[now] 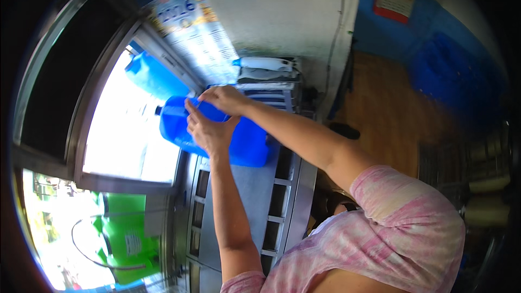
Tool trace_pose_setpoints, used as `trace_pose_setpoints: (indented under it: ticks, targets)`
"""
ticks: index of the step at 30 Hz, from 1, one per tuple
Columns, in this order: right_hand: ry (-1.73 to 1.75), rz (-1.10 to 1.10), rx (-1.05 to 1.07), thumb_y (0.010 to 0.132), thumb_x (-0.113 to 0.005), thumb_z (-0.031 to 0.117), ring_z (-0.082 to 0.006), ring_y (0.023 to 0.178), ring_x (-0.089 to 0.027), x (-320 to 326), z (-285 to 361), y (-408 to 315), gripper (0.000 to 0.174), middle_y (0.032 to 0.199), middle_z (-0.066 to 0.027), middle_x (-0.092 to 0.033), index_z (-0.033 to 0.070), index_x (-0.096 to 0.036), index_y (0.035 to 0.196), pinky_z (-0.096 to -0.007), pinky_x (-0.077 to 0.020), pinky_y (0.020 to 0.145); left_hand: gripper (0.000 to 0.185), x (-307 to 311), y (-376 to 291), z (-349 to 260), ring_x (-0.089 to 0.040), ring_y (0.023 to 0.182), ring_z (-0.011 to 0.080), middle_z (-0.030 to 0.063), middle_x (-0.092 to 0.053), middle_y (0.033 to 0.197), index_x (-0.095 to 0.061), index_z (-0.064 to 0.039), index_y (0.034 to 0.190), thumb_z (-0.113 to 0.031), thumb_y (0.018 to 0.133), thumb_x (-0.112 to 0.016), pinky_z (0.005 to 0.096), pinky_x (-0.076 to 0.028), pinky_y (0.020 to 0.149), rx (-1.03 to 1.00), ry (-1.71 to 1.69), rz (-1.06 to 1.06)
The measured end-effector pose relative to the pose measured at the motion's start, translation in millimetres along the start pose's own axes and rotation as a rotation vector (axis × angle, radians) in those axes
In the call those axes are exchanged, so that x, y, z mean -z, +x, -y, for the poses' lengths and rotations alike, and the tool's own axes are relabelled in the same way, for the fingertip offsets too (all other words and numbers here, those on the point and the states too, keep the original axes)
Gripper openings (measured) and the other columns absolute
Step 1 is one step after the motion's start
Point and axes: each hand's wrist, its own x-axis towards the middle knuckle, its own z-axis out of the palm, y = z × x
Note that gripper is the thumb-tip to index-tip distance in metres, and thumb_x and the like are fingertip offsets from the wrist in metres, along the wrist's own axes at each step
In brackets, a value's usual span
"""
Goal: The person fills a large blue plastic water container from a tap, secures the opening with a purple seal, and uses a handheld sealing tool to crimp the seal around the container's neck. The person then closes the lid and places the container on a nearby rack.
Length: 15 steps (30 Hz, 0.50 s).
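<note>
A blue plastic jug with a dark cap stands on the stainless steel counter, its capped end towards the window. My left hand is in front of the jug, thumb and fingers spread apart. Close beside it, my right hand has its fingertips drawn together near the left fingertips. Something thin and pale seems to run between the two hands, too small to make out. Whether either hand touches the jug, I cannot tell.
Rectangular openings line the counter's edges. A light blue container and green containers are by the bright window. A white bottle lies on a metal rack by the wall. A printed poster hangs above.
</note>
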Motion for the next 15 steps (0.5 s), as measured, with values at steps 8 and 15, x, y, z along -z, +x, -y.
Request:
trace_pose_setpoints:
  ticks: [8, 15]
  targets:
    - [-0.028, -0.050, -0.015, 0.095, -0.051, 0.039, -0.0336, 0.097, -0.064, 4, 5, 0, 0.036, 0.103, -0.0132, -0.069, 0.010, -0.072, 0.100, -0.0407, -0.0494, 0.086, 0.125, -7, 4, 5, -0.051, 0.118, 0.0410, 0.0263, -0.052, 0.130, -0.027, -0.003, 0.145, -0.047, 0.046, -0.089, 0.0474, -0.040, 0.098, -0.054, -0.025, 0.001]
    - [-0.258, -0.125, 0.349, 0.086, -0.063, 0.042, -0.0445, 0.137, -0.027, 46, 3, -138, 0.056, 0.146, -0.0216, -0.036, 0.009, -0.054, 0.131, -0.0532, -0.0277, 0.108, 0.122, -21, 2, 29, -0.051, 0.117, 0.0423, 0.0257, -0.052, 0.129, -0.031, -0.003, 0.144, -0.051, 0.048, -0.088, 0.0494, -0.042, 0.096, -0.129, 0.014, -0.073]
